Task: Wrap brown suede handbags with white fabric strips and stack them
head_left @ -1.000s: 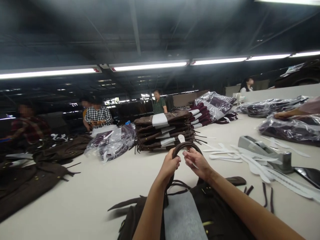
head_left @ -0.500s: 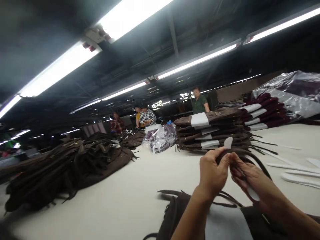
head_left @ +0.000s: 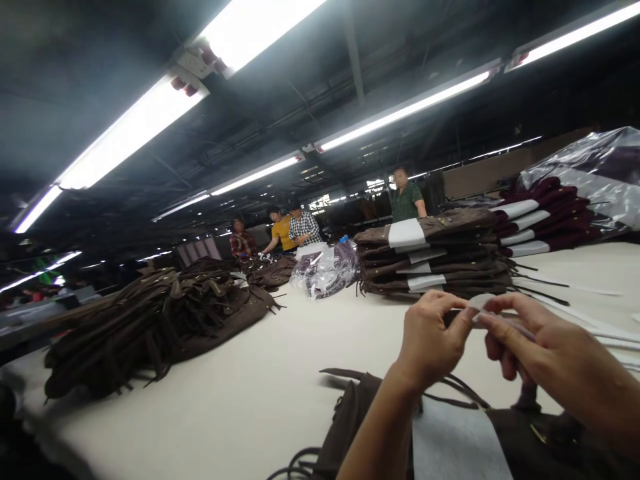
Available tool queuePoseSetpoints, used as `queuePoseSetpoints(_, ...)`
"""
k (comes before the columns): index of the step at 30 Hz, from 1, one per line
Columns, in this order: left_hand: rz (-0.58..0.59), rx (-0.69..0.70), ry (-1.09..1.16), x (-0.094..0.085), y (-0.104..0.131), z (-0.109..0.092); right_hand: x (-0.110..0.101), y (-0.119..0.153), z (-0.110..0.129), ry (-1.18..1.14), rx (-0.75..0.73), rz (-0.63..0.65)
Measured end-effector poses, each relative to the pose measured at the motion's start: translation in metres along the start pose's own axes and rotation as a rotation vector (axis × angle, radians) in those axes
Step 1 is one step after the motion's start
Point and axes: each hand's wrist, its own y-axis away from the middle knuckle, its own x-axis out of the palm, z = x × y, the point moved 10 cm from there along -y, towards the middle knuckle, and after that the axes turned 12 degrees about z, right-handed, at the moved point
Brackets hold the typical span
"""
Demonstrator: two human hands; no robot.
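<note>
In front of me, my left hand (head_left: 433, 337) is closed in a pinch on the rounded end of a thin white strip (head_left: 482, 301). My right hand (head_left: 545, 343) pinches the same strip close by, and a length of it runs back under those fingers. Beneath both hands lies a dark brown bag (head_left: 353, 413) with thin straps. A pale grey-white sheet (head_left: 457, 437) lies across the bag, and a short dark handle (head_left: 527, 398) stands up below my right hand. My forearms hide part of the bag.
Stacked brown bags (head_left: 440, 247) with white bands stand beyond my hands, beside maroon bags (head_left: 545, 213) and a plastic-wrapped bundle (head_left: 600, 173). More white strips (head_left: 610, 333) lie at right. A brown heap (head_left: 150, 320) fills the left; a clear plastic bag (head_left: 325, 270) sits mid-table. Several people work behind.
The dark curved handle that was between my hands has dropped out of them to the bag. Both hands now pinch the white strip, with my right hand turned flatter. The view has shifted slightly.
</note>
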Motion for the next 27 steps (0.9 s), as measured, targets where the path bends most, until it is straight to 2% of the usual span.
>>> queuePoseSetpoints(2,0.092,-0.02,0.049,0.009,-0.001,0.003,0.001,-0.001,0.002,-0.079,0.01,-0.029)
queuePoseSetpoints(4,0.135,-0.029,0.123,0.013,-0.001,0.007,0.006,0.002,0.009,-0.209,0.001,-0.03)
queuePoseSetpoints(7,0.067,0.006,0.24,0.008,-0.002,0.011,0.014,0.003,0.017,-0.396,-0.018,0.025)
queuePoseSetpoints(12,-0.097,0.009,0.437,-0.003,-0.006,0.027,0.027,-0.004,0.028,-0.529,-0.121,0.264)
queuePoseSetpoints(16,-0.094,-0.014,0.54,-0.003,-0.01,0.031,0.031,-0.004,0.041,-0.601,-0.27,0.344)
queuePoseSetpoints(18,-0.061,-0.054,0.598,0.0,-0.013,0.035,0.029,-0.006,0.041,-0.552,-0.271,0.319)
queuePoseSetpoints(21,-0.06,-0.119,0.607,0.003,-0.013,0.041,0.018,-0.01,0.034,-0.35,-0.2,0.204)
queuePoseSetpoints(24,-0.124,-0.1,0.549,-0.002,-0.011,0.039,0.006,-0.009,0.032,-0.152,-0.174,0.104)
queuePoseSetpoints(27,-0.188,-0.057,0.468,-0.007,-0.008,0.033,0.006,-0.009,0.029,-0.094,-0.148,0.092)
